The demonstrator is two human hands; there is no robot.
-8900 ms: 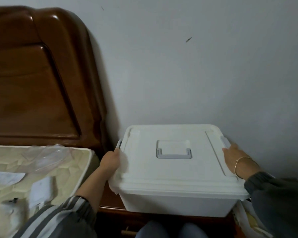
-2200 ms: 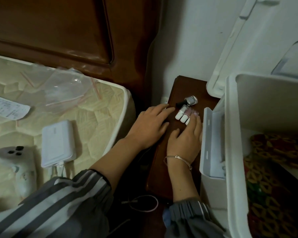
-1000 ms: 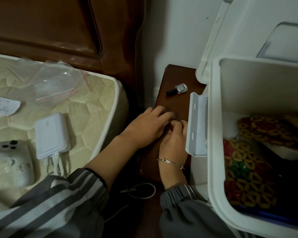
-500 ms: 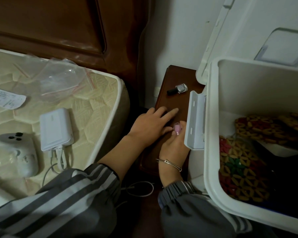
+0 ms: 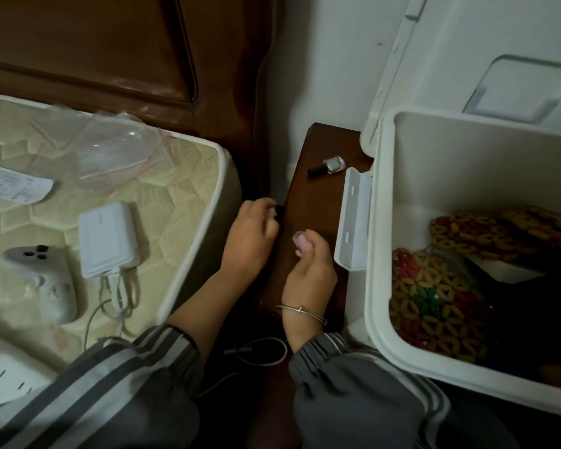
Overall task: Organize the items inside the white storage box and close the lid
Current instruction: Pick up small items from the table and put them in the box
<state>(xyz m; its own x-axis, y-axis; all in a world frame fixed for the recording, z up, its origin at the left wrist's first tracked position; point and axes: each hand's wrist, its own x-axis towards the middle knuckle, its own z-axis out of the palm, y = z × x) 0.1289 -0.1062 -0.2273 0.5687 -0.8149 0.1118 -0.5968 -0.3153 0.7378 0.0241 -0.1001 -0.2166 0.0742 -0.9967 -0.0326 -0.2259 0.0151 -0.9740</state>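
Holding a little pink bottle [image 5: 300, 240] between its thumb and curled fingers, the right hand [image 5: 308, 265] is just over the brown wooden surface [image 5: 314, 202]. A thin bracelet [image 5: 302, 310] sits on that wrist. The left hand [image 5: 251, 238] is just beside it, at the left edge of the surface. Its fingers [image 5: 261, 205] are curled in, and something small, partly pale and partly dark, peeks out at the tips. It is too blurry to say what it is, or if the hand really holds it.

A silver bottle [image 5: 330, 165] with a black cap lies on its side farther back on the surface. It is apart from both hands and near the box.

The white storage box [image 5: 374, 286] is at the right, and it is open. Its lid [image 5: 450, 59] leans up against the wall behind it. A white clip [image 5: 353, 222] sticks out from the box's left side, close to the right hand. Inside the box lie colourful woven bead mats [image 5: 434, 306] and something dark beside them.

On the left is a bed [image 5: 182, 189]. On it lie a white power bank [image 5: 107, 238] with a cable, a pale game controller [image 5: 42, 280], clear plastic bags [image 5: 110, 147] and a paper slip [image 5: 10, 186]. A dark wooden headboard [image 5: 94, 43] stands behind the bed.
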